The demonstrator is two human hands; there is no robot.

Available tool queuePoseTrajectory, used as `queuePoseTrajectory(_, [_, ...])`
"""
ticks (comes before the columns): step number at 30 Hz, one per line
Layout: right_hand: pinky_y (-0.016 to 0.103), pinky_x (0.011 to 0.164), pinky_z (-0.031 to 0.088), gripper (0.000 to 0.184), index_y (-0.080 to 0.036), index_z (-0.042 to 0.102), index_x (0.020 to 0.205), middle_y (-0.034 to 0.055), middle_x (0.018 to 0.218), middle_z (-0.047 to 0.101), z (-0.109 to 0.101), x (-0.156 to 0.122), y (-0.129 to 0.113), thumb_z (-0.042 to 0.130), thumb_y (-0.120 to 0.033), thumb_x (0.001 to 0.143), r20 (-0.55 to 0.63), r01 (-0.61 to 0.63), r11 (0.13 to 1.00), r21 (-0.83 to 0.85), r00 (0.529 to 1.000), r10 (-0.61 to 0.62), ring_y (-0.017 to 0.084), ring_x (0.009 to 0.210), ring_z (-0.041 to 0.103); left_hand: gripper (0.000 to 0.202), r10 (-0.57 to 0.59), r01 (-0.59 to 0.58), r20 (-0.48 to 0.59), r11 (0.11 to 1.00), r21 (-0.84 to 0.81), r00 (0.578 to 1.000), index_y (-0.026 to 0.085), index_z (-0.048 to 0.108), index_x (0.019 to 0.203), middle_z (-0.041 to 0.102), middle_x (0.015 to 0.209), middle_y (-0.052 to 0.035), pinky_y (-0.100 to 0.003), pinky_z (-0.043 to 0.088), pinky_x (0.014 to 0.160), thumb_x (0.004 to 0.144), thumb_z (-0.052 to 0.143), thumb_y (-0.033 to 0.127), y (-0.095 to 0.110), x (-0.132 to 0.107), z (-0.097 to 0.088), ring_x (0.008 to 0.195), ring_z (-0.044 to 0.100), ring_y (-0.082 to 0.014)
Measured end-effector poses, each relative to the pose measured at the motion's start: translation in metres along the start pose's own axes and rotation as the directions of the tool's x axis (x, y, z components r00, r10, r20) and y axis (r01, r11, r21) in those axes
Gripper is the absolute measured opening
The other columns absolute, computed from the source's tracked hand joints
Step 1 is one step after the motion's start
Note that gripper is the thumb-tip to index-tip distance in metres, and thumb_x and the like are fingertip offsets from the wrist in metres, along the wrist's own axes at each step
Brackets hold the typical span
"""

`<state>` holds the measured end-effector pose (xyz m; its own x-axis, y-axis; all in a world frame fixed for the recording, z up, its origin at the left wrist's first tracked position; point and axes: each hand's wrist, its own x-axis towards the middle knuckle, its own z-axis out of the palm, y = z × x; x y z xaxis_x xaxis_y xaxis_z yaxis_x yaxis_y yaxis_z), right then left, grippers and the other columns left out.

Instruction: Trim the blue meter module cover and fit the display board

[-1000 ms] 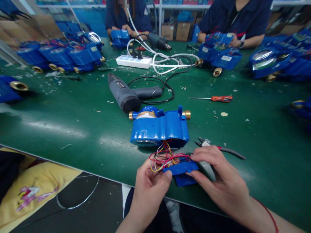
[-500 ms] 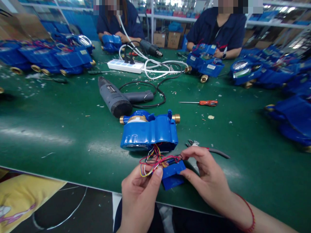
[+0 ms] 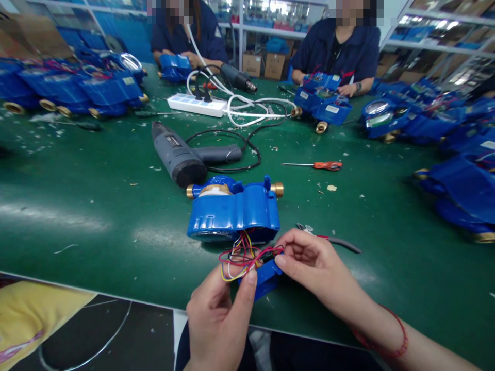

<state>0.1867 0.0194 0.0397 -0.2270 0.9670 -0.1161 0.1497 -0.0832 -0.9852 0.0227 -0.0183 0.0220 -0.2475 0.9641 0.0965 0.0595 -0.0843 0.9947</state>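
A blue water meter (image 3: 234,214) with brass end fittings lies on the green table in front of me. Red, yellow, white and black wires (image 3: 242,252) run from its open underside to a small blue plastic cover (image 3: 266,281). My left hand (image 3: 224,309) is closed, pinching the cover's left end and some wires between thumb and fingers. At the cover's right end, my right hand (image 3: 309,260) is closed too, thumb and fingertips on its edge and the wires there. Part of the cover is hidden by my fingers.
A grey heat gun (image 3: 180,157) lies behind the meter, near a white power strip (image 3: 197,104). An orange screwdriver (image 3: 327,165) and grey-handled pliers (image 3: 340,242) lie to the right. More blue meters (image 3: 108,93) stand left and right. Two co-workers sit opposite.
My right thumb has shifted up and inward along the cover's edge, and the cover has tilted. The whole view has moved slightly; the meter stays in place.
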Motion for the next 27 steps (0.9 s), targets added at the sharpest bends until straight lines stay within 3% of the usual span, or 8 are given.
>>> queuePoseTrajectory(5, [0.016,0.04,0.028,0.031,-0.018,0.045,0.07,-0.0065,0.054,0.04,0.006,0.007,-0.006,0.066,-0.039,0.075,0.062,-0.123,0.984,0.126,0.991,0.116,0.005,0.043,0.033,0.005,-0.021,0.02,0.03,1.0,0.013,0.999,0.021,0.074,0.079,0.076,0.074,0.0009,-0.018,0.055,0.065,0.079,0.071,0.018,-0.004,0.0,-0.002,0.066,0.07,-0.0139])
queuePoseTrajectory(8, [0.017,0.039,0.032,0.028,-0.019,0.042,0.071,-0.0071,0.052,0.04,0.008,0.007,-0.004,0.061,-0.039,0.077,0.07,-0.138,0.982,0.127,0.989,0.13,0.006,0.039,0.036,0.004,-0.04,0.041,0.036,0.999,-0.015,0.999,0.021,0.073,0.079,0.075,0.07,0.0017,-0.016,0.054,0.06,0.079,0.071,0.019,-0.007,0.0,-0.003,0.062,0.068,-0.0126])
queuePoseTrajectory(12, [0.021,0.046,0.043,0.02,-0.018,0.045,0.075,-0.0043,0.054,0.045,0.008,0.006,-0.001,0.051,-0.036,0.083,0.052,-0.077,0.997,0.031,0.996,0.075,0.009,0.045,0.047,0.006,-0.051,0.057,0.086,0.996,-0.071,0.995,0.021,0.072,0.085,0.077,0.082,-0.0009,-0.02,0.057,0.071,0.08,0.071,0.021,-0.01,0.0,-0.003,0.076,0.073,-0.0159])
queuePoseTrajectory(16, [0.024,0.056,0.05,0.026,-0.016,0.059,0.094,0.0018,0.07,0.057,-0.006,-0.001,-0.002,0.048,-0.038,0.088,0.002,0.047,0.977,-0.208,0.999,-0.048,0.012,0.06,0.057,0.042,-0.143,0.15,0.184,0.989,-0.02,0.972,0.02,0.071,0.104,0.078,0.101,-0.0074,-0.033,0.058,0.086,0.064,0.084,0.022,-0.012,0.001,0.001,0.096,0.073,-0.026])
queuePoseTrajectory(19, [0.036,0.079,0.052,0.028,-0.018,0.062,0.108,0.0082,0.096,0.062,-0.034,-0.013,0.005,0.051,-0.038,0.09,-0.121,0.099,0.862,-0.497,0.976,-0.182,0.019,0.088,0.061,0.04,-0.214,0.205,0.236,0.977,0.062,0.948,0.02,0.071,0.106,0.078,0.105,-0.0087,-0.038,0.057,0.09,0.067,0.08,0.021,-0.013,0.005,0.004,0.101,0.072,-0.0277])
queuePoseTrajectory(22, [0.06,0.103,0.032,0.052,-0.018,0.058,0.124,0.016,0.129,0.051,-0.063,-0.027,0.025,0.064,-0.048,0.083,-0.215,0.025,0.649,-0.76,0.934,-0.287,0.035,0.123,0.043,0.031,-0.185,0.157,0.228,0.978,0.134,0.956,0.021,0.074,0.101,0.079,0.101,-0.0079,-0.041,0.058,0.088,0.07,0.077,0.023,-0.012,0.009,0.004,0.097,0.073,-0.028])
queuePoseTrajectory(25, [0.07,0.1,0.029,0.078,-0.018,0.046,0.141,0.0193,0.143,0.04,-0.077,-0.041,0.049,0.064,-0.063,0.08,-0.15,0.003,0.495,-0.869,0.952,-0.268,0.043,0.131,0.033,0.038,-0.131,0.06,0.251,0.96,0.274,0.959,0.025,0.075,0.106,0.078,0.104,-0.0082,-0.048,0.056,0.092,0.068,0.079,0.027,-0.012,0.013,0.006,0.1,0.071,-0.0321])
queuePoseTrajectory(27, [0.067,0.097,0.035,0.078,-0.017,0.041,0.144,0.0188,0.143,0.041,-0.075,-0.046,0.058,0.059,-0.063,0.084,-0.087,0.04,0.433,-0.9,0.959,-0.269,0.042,0.129,0.037,0.049,-0.096,-0.005,0.274,0.939,0.344,0.957,0.026,0.074,0.112,0.075,0.113,-0.0097,-0.053,0.052,0.096,0.064,0.081,0.029,-0.013,0.016,0.009,0.107,0.067,-0.0363])
